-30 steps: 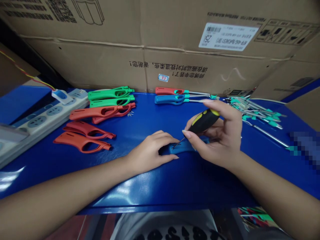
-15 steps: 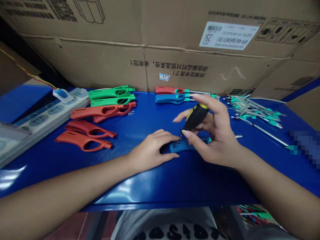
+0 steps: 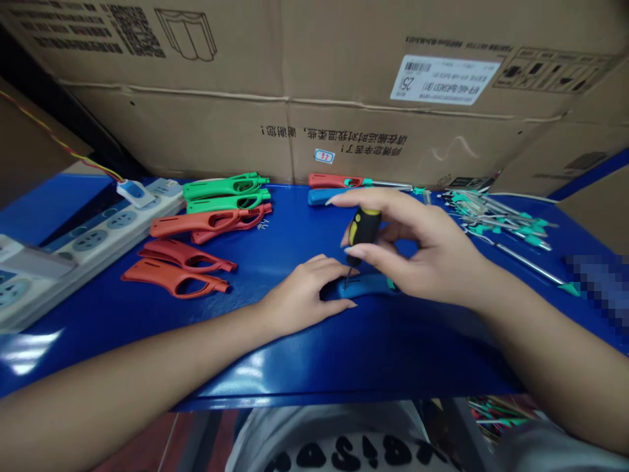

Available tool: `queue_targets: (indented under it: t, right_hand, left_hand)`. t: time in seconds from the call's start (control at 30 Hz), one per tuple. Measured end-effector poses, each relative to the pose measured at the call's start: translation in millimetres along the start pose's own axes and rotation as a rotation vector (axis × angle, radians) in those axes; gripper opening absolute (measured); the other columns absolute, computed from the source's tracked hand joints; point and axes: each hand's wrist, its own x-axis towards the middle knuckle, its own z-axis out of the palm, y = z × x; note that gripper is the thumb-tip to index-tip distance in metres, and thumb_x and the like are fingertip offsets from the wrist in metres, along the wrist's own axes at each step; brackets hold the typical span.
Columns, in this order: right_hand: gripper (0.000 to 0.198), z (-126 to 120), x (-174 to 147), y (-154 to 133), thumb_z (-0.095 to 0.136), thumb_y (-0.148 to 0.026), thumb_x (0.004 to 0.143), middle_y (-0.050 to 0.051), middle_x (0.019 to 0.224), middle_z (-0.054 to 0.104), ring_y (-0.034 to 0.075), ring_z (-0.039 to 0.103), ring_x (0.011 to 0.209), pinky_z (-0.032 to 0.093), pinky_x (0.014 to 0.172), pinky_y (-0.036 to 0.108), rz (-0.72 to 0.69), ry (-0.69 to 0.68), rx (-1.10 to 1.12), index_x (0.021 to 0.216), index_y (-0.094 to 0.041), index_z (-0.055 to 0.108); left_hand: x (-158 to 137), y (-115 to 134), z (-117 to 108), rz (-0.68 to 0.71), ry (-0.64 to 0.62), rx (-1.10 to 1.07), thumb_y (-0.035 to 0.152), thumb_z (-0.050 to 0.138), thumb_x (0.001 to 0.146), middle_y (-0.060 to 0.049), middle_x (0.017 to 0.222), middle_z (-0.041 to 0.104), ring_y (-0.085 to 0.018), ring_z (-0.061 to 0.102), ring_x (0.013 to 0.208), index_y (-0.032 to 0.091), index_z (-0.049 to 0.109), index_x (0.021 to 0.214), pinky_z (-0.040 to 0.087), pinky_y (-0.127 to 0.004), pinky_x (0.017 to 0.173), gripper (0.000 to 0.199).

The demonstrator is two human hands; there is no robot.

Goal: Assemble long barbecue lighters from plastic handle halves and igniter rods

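Screwdriving, probably, though contact is unclear: right hand [image 3: 437, 259] clamps fingers on the screwdriver [image 3: 364, 228], left hand [image 3: 299, 295] on the blue handle [image 3: 367, 286]; the next turn needs steadiness.

Single head-worn view, facing forward and down, close above a blue tabletop [image 3: 393, 354], cardboard box [image 3: 339, 72] ahead

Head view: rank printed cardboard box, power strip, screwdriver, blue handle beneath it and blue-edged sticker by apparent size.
1. Printed cardboard box
2. Power strip
3. Screwdriver and blue handle: alike, partly hidden; unranked
4. Blue-edged sticker
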Motion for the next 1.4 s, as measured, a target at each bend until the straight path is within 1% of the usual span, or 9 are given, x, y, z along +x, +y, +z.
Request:
queue_targets:
  t: [0.13, 0.3, 0.47, 0.67, 0.77, 0.87, 1.03, 1.23, 1.4]
  right_hand:
    - [0.043, 1.2, 1.8, 0.6, 0.065, -0.044, 0.093, 0.006, 0.115, 0.075, 0.02, 0.073, 0.086, 0.059, 0.075, 0.031, -0.045, 0.113, -0.254, 0.131, -0.023, 0.061]
    - [0.039, -5.0, 1.4, -1.0, 0.044, -0.035, 0.105, 0.004, 0.119, 0.074, 0.013, 0.071, 0.074, 0.058, 0.064, 0.027, -0.016, 0.05, -0.057, 0.141, -0.026, 0.054]
    - [0.036, -5.0, -2.6, -1.2, 0.06, -0.05, 0.095, 0.005, 0.096, 0.078, 0.022, 0.075, 0.086, 0.059, 0.074, 0.031, -0.092, 0.225, -0.343, 0.117, -0.023, 0.071]
    - [0.039, -6.8, -3.7, -2.6, 0.042, -0.038, 0.105, 0.004, 0.118, 0.074, 0.017, 0.073, 0.087, 0.061, 0.072, 0.031, -0.035, 0.092, -0.102, 0.139, -0.028, 0.058]
    - [0.039, -6.5, -5.0, -1.1, 0.061, -0.048, 0.096, 0.005, 0.103, 0.077, 0.02, 0.073, 0.086, 0.06, 0.074, 0.03, -0.038, 0.178, -0.278, 0.126, -0.025, 0.067]
    - [0.039, -7.0, -6.2, -2.3, 0.057, -0.048, 0.098, 0.006, 0.104, 0.077, 0.022, 0.073, 0.095, 0.059, 0.081, 0.031, -0.062, 0.188, -0.383, 0.127, -0.023, 0.066]
    - [0.037, -9.0, -5.9, -8.5, 0.045, -0.031, 0.104, 0.004, 0.125, 0.07, 0.018, 0.071, 0.101, 0.061, 0.08, 0.03, -0.027, 0.034, -0.069, 0.14, -0.027, 0.056]
    - [0.035, -2.7, -6.0, -5.3, 0.063, -0.048, 0.093, 0.007, 0.108, 0.076, 0.024, 0.073, 0.093, 0.06, 0.079, 0.034, -0.077, 0.21, -0.358, 0.116, -0.022, 0.069]
    - [0.035, -1.1, -5.5, -8.7, 0.039, -0.03, 0.106, 0.005, 0.118, 0.073, 0.015, 0.073, 0.086, 0.06, 0.074, 0.027, -0.019, 0.148, -0.114, 0.134, -0.023, 0.06]
  left_hand:
    - [-0.5, -0.1, 0.3, 0.007, 0.01, -0.013, 0.031, 0.077, 0.085, -0.01, 0.117, 0.072, -0.025, 0.066, 0.109, 0.018, 0.066, 0.119, 0.053, -0.042, 0.097, 0.038]
    - [0.0, -0.1, -0.4, -0.007, -0.007, 0.003, 0.033, 0.077, 0.086, -0.008, 0.109, 0.072, -0.024, 0.066, 0.101, 0.018, 0.066, 0.12, 0.054, -0.04, 0.093, 0.039]
    - [-0.1, -1.3, 1.1, 0.019, 0.022, 0.013, 0.032, 0.078, 0.084, -0.008, 0.111, 0.072, -0.024, 0.067, 0.104, 0.018, 0.066, 0.116, 0.054, -0.039, 0.094, 0.037]
    - [0.1, 3.8, 0.2, 0.011, 0.027, 0.005, 0.031, 0.074, 0.086, -0.008, 0.113, 0.073, -0.024, 0.069, 0.104, 0.02, 0.064, 0.123, 0.056, -0.04, 0.094, 0.04]
    - [-0.2, 4.2, 0.3, 0.017, 0.028, 0.008, 0.026, 0.069, 0.087, -0.009, 0.115, 0.073, -0.024, 0.069, 0.107, 0.019, 0.064, 0.121, 0.055, -0.042, 0.097, 0.034]
    - [0.2, 3.8, 0.1, 0.024, 0.022, 0.017, 0.024, 0.068, 0.089, -0.009, 0.113, 0.074, -0.023, 0.069, 0.104, 0.019, 0.065, 0.12, 0.055, -0.039, 0.094, 0.031]
    - [0.6, 2.7, 0.1, 0.045, 0.021, 0.027, 0.023, 0.069, 0.089, -0.007, 0.108, 0.074, -0.022, 0.069, 0.1, 0.018, 0.066, 0.117, 0.056, -0.037, 0.09, 0.028]
    - [0.1, 2.0, 0.7, 0.038, 0.028, 0.006, 0.023, 0.07, 0.088, -0.009, 0.115, 0.073, -0.024, 0.069, 0.107, 0.018, 0.065, 0.119, 0.055, -0.039, 0.096, 0.032]
    - [1.3, 3.0, -0.6, 0.023, -0.003, 0.012, 0.024, 0.069, 0.089, -0.009, 0.114, 0.073, -0.024, 0.068, 0.107, 0.018, 0.065, 0.123, 0.055, -0.04, 0.096, 0.035]
